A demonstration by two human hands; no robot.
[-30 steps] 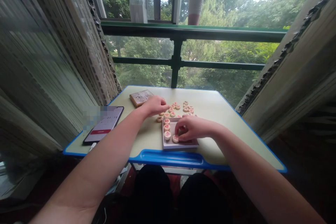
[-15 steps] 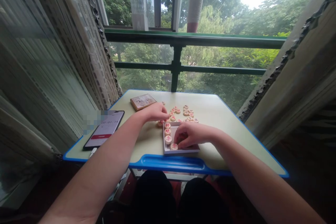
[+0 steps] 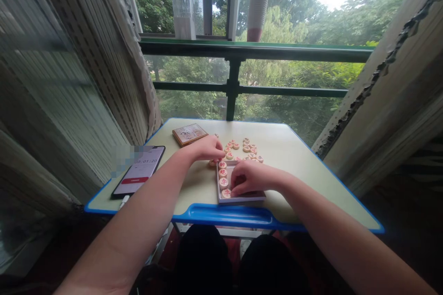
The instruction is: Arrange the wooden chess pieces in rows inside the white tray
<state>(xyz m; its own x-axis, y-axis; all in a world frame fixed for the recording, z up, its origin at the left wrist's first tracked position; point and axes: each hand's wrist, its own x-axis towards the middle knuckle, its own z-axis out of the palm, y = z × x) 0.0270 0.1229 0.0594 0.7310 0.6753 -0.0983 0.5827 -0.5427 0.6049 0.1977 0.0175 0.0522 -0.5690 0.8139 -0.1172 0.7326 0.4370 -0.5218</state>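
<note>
An open shallow box (image 3: 242,201) lies near the table's front edge. Down its left side runs a column of round Chinese chess pieces (image 3: 223,182) with red characters. My right hand (image 3: 254,177) reaches into the box, its closed fingertips at the right edge of the nearest chess piece (image 3: 226,193) in the front left corner. Just beyond the box's back left corner, my left hand (image 3: 209,147) is closed in a pinch beside the loose pieces (image 3: 229,155). What its fingertips hold, if anything, is hidden.
More loose pieces (image 3: 246,148) are scattered behind the box. A flat decorated box lid (image 3: 189,133) lies at the back left. On the left rests a phone (image 3: 140,170) with a running timer and a white cable plug. A blue tray groove (image 3: 228,214) edges the table's front.
My right hand has slid the nearest chess piece left, into the box's front left corner, in line with the column. My left hand has stayed almost still.
</note>
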